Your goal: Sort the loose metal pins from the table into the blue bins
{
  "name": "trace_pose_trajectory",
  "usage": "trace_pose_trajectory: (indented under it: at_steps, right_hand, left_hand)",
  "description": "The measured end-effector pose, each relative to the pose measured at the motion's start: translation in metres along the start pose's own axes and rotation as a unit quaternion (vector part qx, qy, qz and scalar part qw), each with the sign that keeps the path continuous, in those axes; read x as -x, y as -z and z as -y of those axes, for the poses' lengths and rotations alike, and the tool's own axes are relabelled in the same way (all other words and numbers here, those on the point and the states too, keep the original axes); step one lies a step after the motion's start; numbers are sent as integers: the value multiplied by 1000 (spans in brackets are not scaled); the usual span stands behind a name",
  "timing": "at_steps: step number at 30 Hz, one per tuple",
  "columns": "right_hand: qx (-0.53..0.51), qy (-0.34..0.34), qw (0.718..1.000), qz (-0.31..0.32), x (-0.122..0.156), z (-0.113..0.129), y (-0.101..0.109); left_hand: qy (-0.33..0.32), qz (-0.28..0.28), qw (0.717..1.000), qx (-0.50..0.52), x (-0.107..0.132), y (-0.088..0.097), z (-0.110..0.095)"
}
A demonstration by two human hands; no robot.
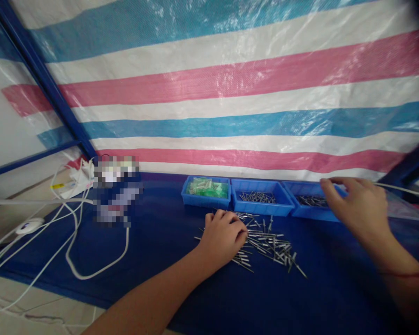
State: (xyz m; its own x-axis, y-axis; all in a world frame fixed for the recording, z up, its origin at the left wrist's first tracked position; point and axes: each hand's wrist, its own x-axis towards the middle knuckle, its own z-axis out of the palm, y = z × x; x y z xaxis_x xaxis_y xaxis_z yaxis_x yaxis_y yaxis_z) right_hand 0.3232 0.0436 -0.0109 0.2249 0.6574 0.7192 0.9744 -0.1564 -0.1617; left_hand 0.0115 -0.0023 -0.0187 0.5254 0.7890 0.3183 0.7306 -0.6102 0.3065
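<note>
A loose pile of blind rivets (277, 246) lies on the dark blue tabletop. Over the pile's left part is my left hand (221, 237), its fingers curled down among the rivets; whatever sits under the fingertips is hidden. My right hand (359, 207) hovers over the right blue bin (321, 215), thumb and fingers apart, nothing visible in it. That bin holds darker, thin metal pieces (312, 201), partly covered by the hand. In the middle blue bin (265, 208) are more loose metal pieces (257, 197), which look like rivets.
A left blue bin (206, 201) contains green and clear plastic packets (207, 187). White cables (75, 260) loop over the table's left side, near blurred-out items (117, 200). Blue frame posts (45, 83) and a striped plastic sheet (230, 83) bound the back.
</note>
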Motion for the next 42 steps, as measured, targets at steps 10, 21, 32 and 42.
trace_pose_trajectory:
  at_steps: [10,21,32,42]
  right_hand:
    - [-241,223,944,45,26,76,28]
    - [-337,328,842,266,46,106,30]
    - [-390,286,822,300,48,110,33]
    - [-445,138,825,319,54,115,35]
  left_hand:
    - [4,12,1000,20,1,1,1]
    - [25,7,999,26,-3,-4,3]
    - [51,-15,996,67,-5,-1,0]
    - [111,-131,915,365,-9,-3,0]
